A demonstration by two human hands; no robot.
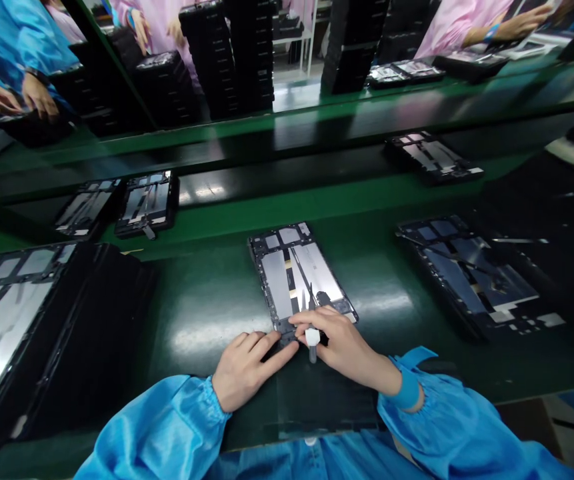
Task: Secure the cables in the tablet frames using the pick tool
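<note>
A tablet housing (pixel 301 267) with its inside exposed lies face up on the green bench before me, showing silvery plates and a dark ribbon strip. My left hand (pixel 247 367) rests at its near left corner, fingers apart, thumb and fingertips touching the near edge. Over the near right part of the housing, my right hand (pixel 334 340) is closed. A slim tool that looks like tweezers (pixel 312 336) runs between its fingers, pointed end away from me, white band and grey end towards me. What the fingertips touch is partly hidden.
At left stand stacked black trays with a tablet housing (pixel 11 307) on top. Another housing (pixel 467 267) lies at right, near loose tweezers (pixel 521 240). More housings (pixel 147 200) sit along the sunken track. Co-workers' hands (pixel 39 93) and tall black tray stacks (pixel 251 53) are beyond.
</note>
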